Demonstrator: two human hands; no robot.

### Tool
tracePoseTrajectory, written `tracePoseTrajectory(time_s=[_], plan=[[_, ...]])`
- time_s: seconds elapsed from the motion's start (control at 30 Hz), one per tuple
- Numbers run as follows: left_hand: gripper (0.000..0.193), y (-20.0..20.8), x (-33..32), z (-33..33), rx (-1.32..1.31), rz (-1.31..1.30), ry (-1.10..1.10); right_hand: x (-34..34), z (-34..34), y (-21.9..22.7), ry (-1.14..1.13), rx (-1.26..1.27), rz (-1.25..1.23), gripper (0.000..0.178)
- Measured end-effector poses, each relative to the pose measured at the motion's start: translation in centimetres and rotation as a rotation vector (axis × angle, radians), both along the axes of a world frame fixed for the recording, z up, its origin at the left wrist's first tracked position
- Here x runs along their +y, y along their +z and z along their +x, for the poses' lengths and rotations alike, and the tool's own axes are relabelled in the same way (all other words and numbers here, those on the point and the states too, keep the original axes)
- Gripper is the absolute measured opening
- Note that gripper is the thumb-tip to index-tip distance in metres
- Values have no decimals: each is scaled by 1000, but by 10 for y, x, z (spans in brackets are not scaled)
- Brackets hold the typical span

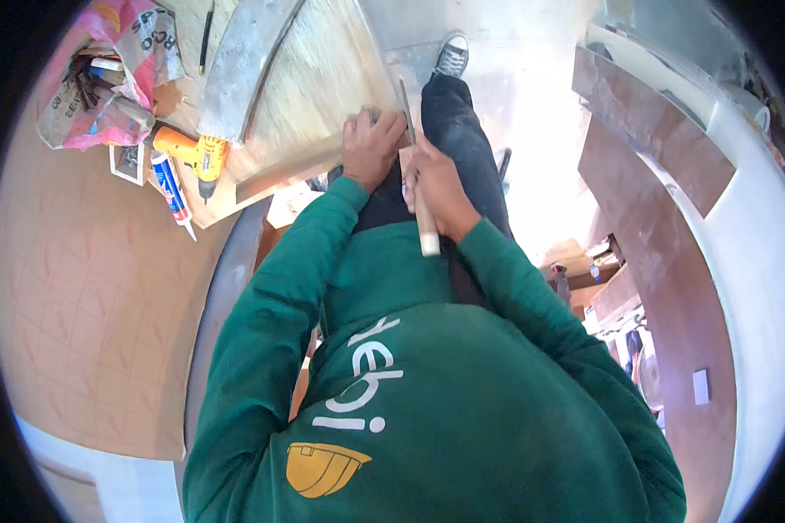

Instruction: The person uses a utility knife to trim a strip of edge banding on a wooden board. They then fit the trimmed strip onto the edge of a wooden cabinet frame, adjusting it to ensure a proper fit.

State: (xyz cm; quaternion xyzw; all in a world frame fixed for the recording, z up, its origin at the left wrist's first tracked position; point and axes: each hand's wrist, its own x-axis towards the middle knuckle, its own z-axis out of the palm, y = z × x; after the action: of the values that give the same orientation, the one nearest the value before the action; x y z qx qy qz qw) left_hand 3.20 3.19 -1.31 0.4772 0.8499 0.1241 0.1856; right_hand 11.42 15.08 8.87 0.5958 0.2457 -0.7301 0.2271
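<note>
Just beyond my waist, my right hand (pixel 438 185) is closed around the pale wooden handle (pixel 426 228) of a long, thin metal tool that looks like a file. Its narrow blade (pixel 406 106) points away from me, past the fingers of my left hand. My left hand (pixel 375 146) is bent at the near right corner of a plywood worktop (pixel 316 74), its fingers curled over. What lies under those fingers is mostly hidden. A small strip of light wood (pixel 405 157) shows between the two hands.
On the worktop's left lie a yellow cordless drill (pixel 202 159), a sealant tube (pixel 171 187), a pink-and-white bag of tools (pixel 105 96), a curved grey panel (pixel 246 65) and a black pencil (pixel 206 39). Brown boards (pixel 654 131) stand at the right. My shoe (pixel 452 57) is on the floor ahead.
</note>
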Motion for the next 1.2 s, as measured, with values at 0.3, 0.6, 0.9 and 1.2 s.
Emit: tracePoseTrajectory(time_s=[0.3,0.6,0.9,1.2], plan=[[34,4,-4,1,-38,-27,-3,-6,0,-11,-38,-10,11,55],[28,0,-2,3,-15,-48,10,0,5,-3,-31,0,-49,56],[42,23,-2,-19,-123,-57,65,28,-1,-26,-194,-7,42,28],[65,139,-39,-92,-139,326,432,54,-109,-4,599,413,892,32]])
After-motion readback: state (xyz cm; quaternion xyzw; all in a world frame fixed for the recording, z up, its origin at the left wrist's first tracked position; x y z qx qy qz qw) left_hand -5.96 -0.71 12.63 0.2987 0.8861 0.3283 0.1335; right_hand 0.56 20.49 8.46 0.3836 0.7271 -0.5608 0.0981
